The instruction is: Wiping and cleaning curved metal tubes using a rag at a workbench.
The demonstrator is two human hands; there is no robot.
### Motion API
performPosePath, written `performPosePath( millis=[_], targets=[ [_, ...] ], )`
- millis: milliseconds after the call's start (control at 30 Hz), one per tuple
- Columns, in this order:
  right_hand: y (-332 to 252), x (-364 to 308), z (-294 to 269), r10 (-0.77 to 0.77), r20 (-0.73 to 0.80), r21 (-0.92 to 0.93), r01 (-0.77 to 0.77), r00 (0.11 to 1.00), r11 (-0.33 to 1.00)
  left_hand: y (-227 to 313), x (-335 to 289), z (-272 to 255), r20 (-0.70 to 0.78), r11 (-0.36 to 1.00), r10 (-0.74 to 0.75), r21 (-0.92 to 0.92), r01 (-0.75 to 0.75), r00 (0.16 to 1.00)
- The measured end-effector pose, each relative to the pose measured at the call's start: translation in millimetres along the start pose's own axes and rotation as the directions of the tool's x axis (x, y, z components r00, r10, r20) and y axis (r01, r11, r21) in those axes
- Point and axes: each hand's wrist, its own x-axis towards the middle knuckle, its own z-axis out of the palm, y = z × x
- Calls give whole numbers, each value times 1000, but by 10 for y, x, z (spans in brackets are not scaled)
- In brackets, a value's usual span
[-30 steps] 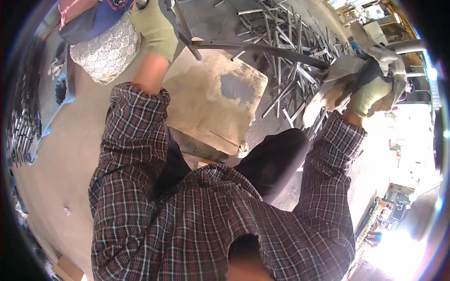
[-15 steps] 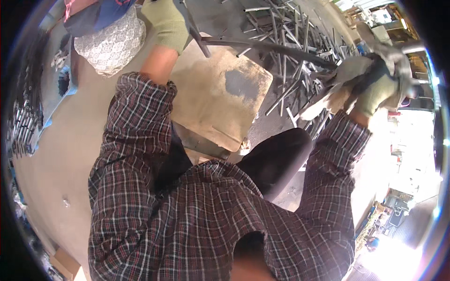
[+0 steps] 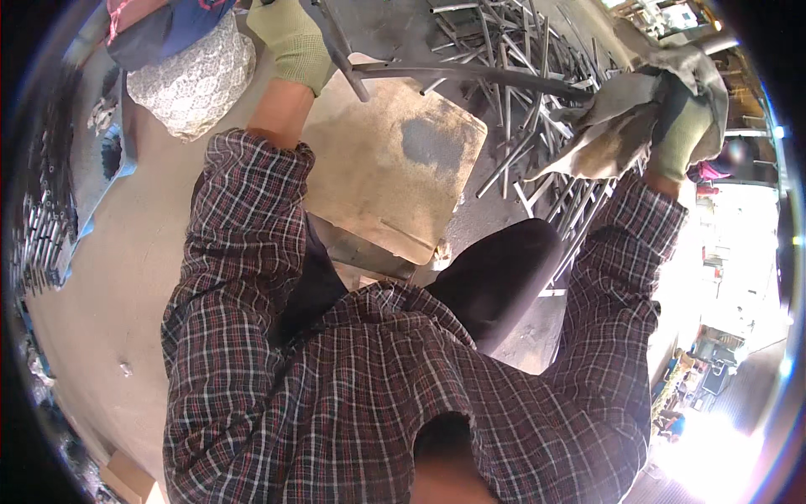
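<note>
My right hand (image 3: pixel 684 130), in a pale green knit glove, is closed on a crumpled grey rag (image 3: pixel 617 109). The rag is bunched around a metal tube (image 3: pixel 718 42), whose bare end sticks out beyond it at the upper right. From the rag a long dark tube (image 3: pixel 504 80) runs left above the board and meets a slanting dark tube (image 3: pixel 340 50). Beside that slanting piece is my left hand (image 3: pixel 290 38), in a matching glove; its fingers are cut off by the upper edge, so its grip is hidden.
A worn tan board (image 3: pixel 369 160) with a dark patch lies before my knees. Many loose metal tubes (image 3: pixel 537 92) are heaped on the floor beyond it. A white lace-patterned cloth (image 3: pixel 197 80) sits at the upper left, with stacked rods (image 3: pixel 42 227) at the far left. A cardboard box (image 3: pixel 126 479) stands lower left.
My right hand and the rag have shifted slightly upward and to the right, and the rag now hangs more spread out. My left hand has hardly moved.
</note>
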Motion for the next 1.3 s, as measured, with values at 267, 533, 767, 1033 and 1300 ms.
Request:
performPosePath(
  millis=[267, 533, 767, 1033, 1300],
  targets=[
    [256, -10, 80, -178, 47, -36, 180, 983, 983, 65, 19, 90, 17, 998, 66, -25, -66, 998],
    [327, -151, -57, -352, 29, -103, 353, 936, 930, -43, -110, 147, 27, 1000, 2, 5, -2, 1000],
    [732, -321, 313, -194, 173, -148, 220, 966, 964, 101, -209, 151, 147, 859, -411, -268, 436, 900],
    [379, -397, 252, 9, 353, 129, -58, 935, 990, 208, -201, 95, 375, 496, -594, -525, 691, 711],
    [587, -245, 586, 50, 388, 85, -90, 920, 992, -45, -164, 110, 68, 984, -169, 63, 165, 983]
  ],
)
